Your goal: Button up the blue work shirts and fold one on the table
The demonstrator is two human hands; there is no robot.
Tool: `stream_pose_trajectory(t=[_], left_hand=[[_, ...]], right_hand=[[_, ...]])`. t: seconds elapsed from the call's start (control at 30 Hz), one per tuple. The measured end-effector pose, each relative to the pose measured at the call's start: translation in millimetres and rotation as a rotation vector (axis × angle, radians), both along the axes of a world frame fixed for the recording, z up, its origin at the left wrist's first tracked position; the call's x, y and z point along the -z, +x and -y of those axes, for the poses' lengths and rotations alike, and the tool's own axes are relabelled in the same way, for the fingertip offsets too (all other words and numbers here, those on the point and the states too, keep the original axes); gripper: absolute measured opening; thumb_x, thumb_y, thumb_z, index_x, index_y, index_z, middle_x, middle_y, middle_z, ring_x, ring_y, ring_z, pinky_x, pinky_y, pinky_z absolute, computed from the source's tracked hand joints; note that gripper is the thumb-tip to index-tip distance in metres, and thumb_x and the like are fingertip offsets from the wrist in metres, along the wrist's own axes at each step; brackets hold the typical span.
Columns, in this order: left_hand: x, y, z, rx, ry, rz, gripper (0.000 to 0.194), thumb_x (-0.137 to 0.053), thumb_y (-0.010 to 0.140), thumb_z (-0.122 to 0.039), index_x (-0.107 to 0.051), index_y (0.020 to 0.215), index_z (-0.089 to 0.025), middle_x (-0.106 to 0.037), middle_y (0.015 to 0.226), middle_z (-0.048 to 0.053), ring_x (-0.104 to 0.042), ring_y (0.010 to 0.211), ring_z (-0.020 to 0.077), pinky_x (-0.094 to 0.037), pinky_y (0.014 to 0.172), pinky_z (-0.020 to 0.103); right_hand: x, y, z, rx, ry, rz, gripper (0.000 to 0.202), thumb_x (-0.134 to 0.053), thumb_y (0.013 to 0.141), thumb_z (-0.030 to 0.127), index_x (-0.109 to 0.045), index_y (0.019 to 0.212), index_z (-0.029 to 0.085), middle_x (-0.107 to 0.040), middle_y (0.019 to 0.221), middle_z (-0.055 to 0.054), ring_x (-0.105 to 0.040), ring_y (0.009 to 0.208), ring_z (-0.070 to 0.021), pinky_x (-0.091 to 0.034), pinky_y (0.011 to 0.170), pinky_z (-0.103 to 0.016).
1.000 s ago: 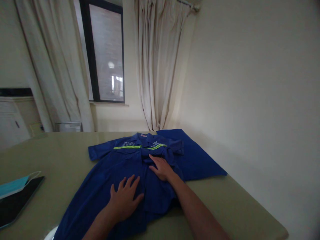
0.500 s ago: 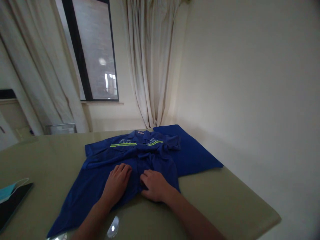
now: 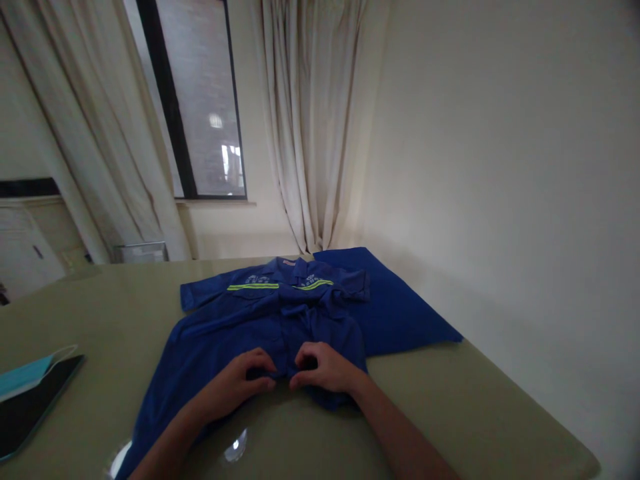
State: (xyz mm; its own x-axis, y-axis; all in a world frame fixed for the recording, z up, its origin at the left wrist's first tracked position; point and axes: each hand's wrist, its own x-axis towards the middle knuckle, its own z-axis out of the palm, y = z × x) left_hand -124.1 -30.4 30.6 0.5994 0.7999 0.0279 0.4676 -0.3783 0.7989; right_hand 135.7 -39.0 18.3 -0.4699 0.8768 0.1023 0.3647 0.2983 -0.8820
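A blue short-sleeved work shirt (image 3: 215, 340) with yellow-green stripes and pale lettering on the chest lies front up, its collar toward the far side. At the near hem, left of the front opening, my left hand (image 3: 245, 380) has its fingers curled over the cloth and the thumb below, closed on the edge. Just to the right, my right hand (image 3: 325, 370) is curled the same way on the other front edge. Only a small gap parts the two thumbs. The cloth between the fingertips is partly hidden.
Under the shirt's right side lies a flat dark blue cloth (image 3: 410, 320). A light blue face mask (image 3: 25, 377) rests on a black tablet-like slab (image 3: 45, 400) at the left. The greenish table (image 3: 475, 407) meets a pale wall; curtains (image 3: 320, 133) hang behind.
Both hands have come down to the near hem, their thumbs now nearer each other. The shirt's near edge by the right hand has shifted. The view has turned slightly left.
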Motion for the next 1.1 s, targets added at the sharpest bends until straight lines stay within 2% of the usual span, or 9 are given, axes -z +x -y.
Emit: stream_pose_trajectory(t=[0.23, 0.4, 0.47, 0.5, 0.63, 0.73, 0.8, 0.93, 1.1], left_hand=[[7.7, -9, -5, -0.002, -0.018, -0.01, 0.033, -0.06, 0.09, -0.048, -0.075, 0.105, -0.023, -0.074, 0.11, 0.003, -0.065, 0.107, 0.0221, -0.049, 0.1, 0.034], [29.7, -11, -7, -0.287, 0.049, -0.062, 0.043, -0.058, 0.088, -0.054, -0.073, 0.116, -0.026, -0.075, 0.12, 0.005, -0.065, 0.113, 0.027, -0.05, 0.104, 0.04], [32.0, -7, -6, -0.337, 0.092, -0.052, 0.045, -0.06, 0.086, -0.053, -0.072, 0.117, -0.023, -0.075, 0.118, 0.006, -0.067, 0.111, 0.0278, -0.053, 0.1, 0.04], [30.3, -4, -4, -0.326, 0.117, -0.049, 0.043, -0.06, 0.087, -0.052, -0.073, 0.115, -0.023, -0.076, 0.114, 0.006, -0.068, 0.107, 0.0272, -0.054, 0.097, 0.039], [11.0, 11, 9, -0.228, 0.349, -0.112, 0.025, -0.053, 0.096, -0.036, -0.073, 0.105, -0.024, -0.077, 0.104, 0.004, -0.069, 0.096, 0.0224, -0.054, 0.089, 0.034], [-1.5, 20, 20, -0.14, 0.644, -0.249, 0.024, -0.052, 0.094, -0.018, -0.071, 0.106, -0.027, -0.075, 0.104, 0.003, -0.068, 0.095, 0.0216, -0.052, 0.09, 0.036], [-4.0, 24, 24, -0.069, 0.792, -0.302, 0.027, -0.052, 0.095, -0.015, -0.07, 0.109, -0.028, -0.074, 0.102, 0.003, -0.067, 0.091, 0.0206, -0.052, 0.087, 0.036], [-0.8, 25, 28, -0.011, 0.951, -0.254, 0.026, -0.05, 0.101, -0.018, -0.066, 0.12, -0.028, -0.074, 0.108, 0.003, -0.068, 0.092, 0.0187, -0.052, 0.088, 0.033], [0.4, 22, 28, -0.043, 0.983, -0.167, 0.024, -0.045, 0.104, -0.022, -0.066, 0.116, -0.025, -0.073, 0.115, 0.005, -0.067, 0.1, 0.0191, -0.051, 0.09, 0.033]], right_hand=[[-4.7, -8, 7, 0.086, 0.079, 0.093, 0.023, -0.073, 0.086, 0.042, -0.072, 0.086, 0.019, -0.067, 0.082, 0.0, -0.06, 0.076, -0.0155, -0.041, 0.067, -0.024], [-5.8, -13, 13, 0.136, 0.219, 0.216, 0.018, -0.077, 0.075, 0.027, -0.072, 0.089, 0.019, -0.068, 0.088, -0.001, -0.061, 0.08, -0.0167, -0.042, 0.07, -0.024], [-4.4, -16, 13, 0.158, 0.241, 0.23, 0.009, -0.073, 0.078, 0.025, -0.07, 0.084, 0.019, -0.066, 0.085, -0.001, -0.06, 0.079, -0.0162, -0.041, 0.071, -0.025], [-3.3, -16, 12, 0.167, 0.231, 0.215, 0.006, -0.07, 0.081, 0.024, -0.068, 0.079, 0.019, -0.065, 0.082, 0.0, -0.059, 0.077, -0.0157, -0.04, 0.07, -0.025], [2.5, -14, 3, 0.284, 0.159, 0.096, 0.028, -0.057, 0.089, 0.024, -0.053, 0.062, 0.019, -0.054, 0.064, 0.003, -0.053, 0.068, -0.0139, -0.035, 0.066, -0.026], [1.9, -8, -3, 0.475, 0.174, 0.014, 0.033, -0.051, 0.093, 0.034, -0.047, 0.063, 0.021, -0.048, 0.062, 0.004, -0.048, 0.066, -0.0144, -0.034, 0.062, -0.027], [-2.9, -6, -3, 0.522, 0.224, -0.063, 0.035, -0.048, 0.097, 0.042, -0.049, 0.068, 0.022, -0.05, 0.066, 0.003, -0.047, 0.068, -0.0154, -0.036, 0.064, -0.027], [-14.5, -9, 6, 0.403, 0.206, -0.188, 0.036, -0.056, 0.095, 0.051, -0.059, 0.075, 0.021, -0.054, 0.069, 0.002, -0.049, 0.069, -0.0161, -0.039, 0.064, -0.027], [-11.2, -20, 17, 0.258, 0.113, -0.227, 0.021, -0.074, 0.08, 0.035, -0.073, 0.095, 0.021, -0.067, 0.078, 0.0, -0.06, 0.073, -0.0179, -0.045, 0.068, -0.028]])
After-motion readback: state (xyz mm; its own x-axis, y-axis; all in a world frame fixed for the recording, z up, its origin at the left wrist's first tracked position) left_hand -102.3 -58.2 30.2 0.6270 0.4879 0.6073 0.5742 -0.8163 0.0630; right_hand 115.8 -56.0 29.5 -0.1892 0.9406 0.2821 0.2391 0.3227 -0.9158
